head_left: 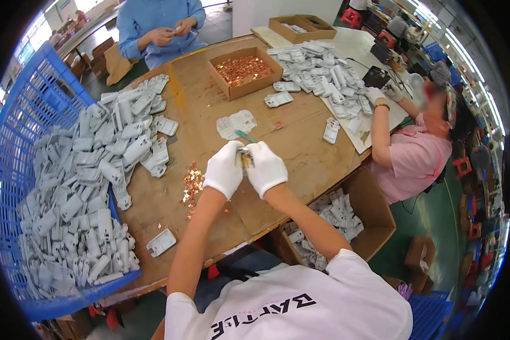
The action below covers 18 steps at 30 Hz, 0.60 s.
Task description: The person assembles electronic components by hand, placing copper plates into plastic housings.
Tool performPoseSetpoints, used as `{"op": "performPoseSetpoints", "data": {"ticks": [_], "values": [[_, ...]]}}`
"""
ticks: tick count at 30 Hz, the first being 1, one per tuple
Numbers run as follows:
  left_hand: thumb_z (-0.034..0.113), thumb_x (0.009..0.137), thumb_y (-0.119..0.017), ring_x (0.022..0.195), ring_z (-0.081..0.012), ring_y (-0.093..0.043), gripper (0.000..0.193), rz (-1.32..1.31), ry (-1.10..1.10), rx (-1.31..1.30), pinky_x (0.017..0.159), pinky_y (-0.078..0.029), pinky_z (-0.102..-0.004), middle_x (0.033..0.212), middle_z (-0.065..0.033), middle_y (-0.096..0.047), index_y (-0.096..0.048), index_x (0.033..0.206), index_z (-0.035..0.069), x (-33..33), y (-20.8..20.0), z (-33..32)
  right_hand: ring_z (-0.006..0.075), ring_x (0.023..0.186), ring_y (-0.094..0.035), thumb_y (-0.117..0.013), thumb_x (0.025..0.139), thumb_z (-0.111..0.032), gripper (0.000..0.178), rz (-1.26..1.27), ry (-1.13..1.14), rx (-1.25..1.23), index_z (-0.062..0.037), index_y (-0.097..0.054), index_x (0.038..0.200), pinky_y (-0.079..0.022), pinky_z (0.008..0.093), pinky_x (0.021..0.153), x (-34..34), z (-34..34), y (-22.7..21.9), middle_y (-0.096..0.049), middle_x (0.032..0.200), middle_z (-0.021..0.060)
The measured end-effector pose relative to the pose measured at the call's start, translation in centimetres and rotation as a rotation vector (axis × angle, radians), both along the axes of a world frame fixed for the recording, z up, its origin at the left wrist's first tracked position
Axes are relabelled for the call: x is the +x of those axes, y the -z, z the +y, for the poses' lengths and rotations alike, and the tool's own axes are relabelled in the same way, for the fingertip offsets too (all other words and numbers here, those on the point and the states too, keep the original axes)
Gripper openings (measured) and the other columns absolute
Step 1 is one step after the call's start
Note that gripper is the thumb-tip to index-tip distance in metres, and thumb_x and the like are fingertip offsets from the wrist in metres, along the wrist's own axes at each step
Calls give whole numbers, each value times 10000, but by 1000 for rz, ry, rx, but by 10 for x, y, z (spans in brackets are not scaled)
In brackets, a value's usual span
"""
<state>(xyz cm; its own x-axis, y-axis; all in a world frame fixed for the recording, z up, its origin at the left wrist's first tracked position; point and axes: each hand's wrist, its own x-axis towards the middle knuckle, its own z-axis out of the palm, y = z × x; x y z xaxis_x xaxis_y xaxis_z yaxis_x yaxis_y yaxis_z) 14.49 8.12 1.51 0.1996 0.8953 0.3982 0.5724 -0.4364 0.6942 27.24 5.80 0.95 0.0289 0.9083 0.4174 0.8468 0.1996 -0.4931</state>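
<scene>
My left hand point(225, 170) and my right hand point(267, 169), both in white gloves, meet over the middle of the cardboard-covered table. Their fingers are closed together around a small shiny yellowish piece point(246, 160), mostly hidden by the gloves. Just beyond the fingertips a thin teal tool point(244, 136) shows, its kind unclear. It lies by a crumpled white sheet point(236, 123). To the left of my left hand is a loose pile of small copper-coloured metal pieces point(193, 184). A single white plastic housing point(161, 243) lies near the table's front edge.
A blue basket point(25, 133) at left spills white housings point(105, 170) onto the table. Copper pieces fill a carton point(230, 90). Another housing heap point(323, 71) lies before a co-worker in pink point(416, 144). A person in blue point(158, 25) sits opposite. An open box point(374, 209) stands low right.
</scene>
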Motion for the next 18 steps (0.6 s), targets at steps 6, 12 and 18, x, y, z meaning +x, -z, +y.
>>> {"op": "performPoseSetpoints", "data": {"ticks": [6, 12, 18], "values": [[61, 856, -564, 838, -384, -647, 127, 56, 28, 0, 727, -525, -468, 893, -174, -668, -589, 978, 84, 6, 0, -8, 323, 817, -634, -584, 849, -132, 122, -50, -17, -10, -95, -552, 961, -530, 424, 669, 12, -12, -11, -585, 927, 117], [24, 843, -604, 781, -389, -647, 105, -4, 42, 33, 681, -519, -435, 814, -194, -658, -614, 944, 51, 15, -4, -16, 308, 825, -627, -584, 848, -124, 113, -49, -56, 15, -88, -550, 950, -530, 418, 667, 21, -23, -14, -568, 912, 111], [54, 847, -618, 798, -382, -666, 105, -40, -72, -134, 703, -527, -427, 806, -198, -670, -624, 952, 59, 14, 10, -26, 330, 796, -633, -599, 842, -183, 135, -77, -73, -6, -114, -585, 957, -525, 423, 694, 15, -24, 3, -604, 895, 119]]}}
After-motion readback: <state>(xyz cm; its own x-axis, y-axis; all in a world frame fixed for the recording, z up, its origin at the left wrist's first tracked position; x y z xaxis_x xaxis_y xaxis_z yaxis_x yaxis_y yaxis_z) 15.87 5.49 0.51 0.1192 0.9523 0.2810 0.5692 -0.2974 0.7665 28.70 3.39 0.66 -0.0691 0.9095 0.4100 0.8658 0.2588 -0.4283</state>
